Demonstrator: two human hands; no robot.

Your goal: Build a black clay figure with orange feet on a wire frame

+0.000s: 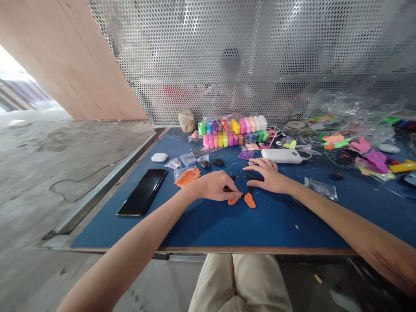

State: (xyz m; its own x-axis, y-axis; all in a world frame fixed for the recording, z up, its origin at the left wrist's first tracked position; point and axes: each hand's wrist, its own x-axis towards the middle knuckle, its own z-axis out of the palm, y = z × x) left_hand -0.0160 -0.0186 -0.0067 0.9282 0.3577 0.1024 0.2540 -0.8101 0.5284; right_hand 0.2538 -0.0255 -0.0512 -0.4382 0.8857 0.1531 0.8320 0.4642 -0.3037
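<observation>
Mid-counter [208,225], toward the front edge, our left hand [214,185] has its grip pinched on one orange clay piece [232,200]; our right hand [269,177] lies flat, fingers apart, touching another [250,200].

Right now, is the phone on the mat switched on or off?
It looks off, or at least dark: the phone lies flat on the blue mat, its screen black and blank.

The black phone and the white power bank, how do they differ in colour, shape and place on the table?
The black phone is dark, thin and flat; the white power bank is pale, thicker and rounded. The phone lies left of the left hand; the power bank lies beyond the right hand. Both rest flat on the blue table.
</observation>
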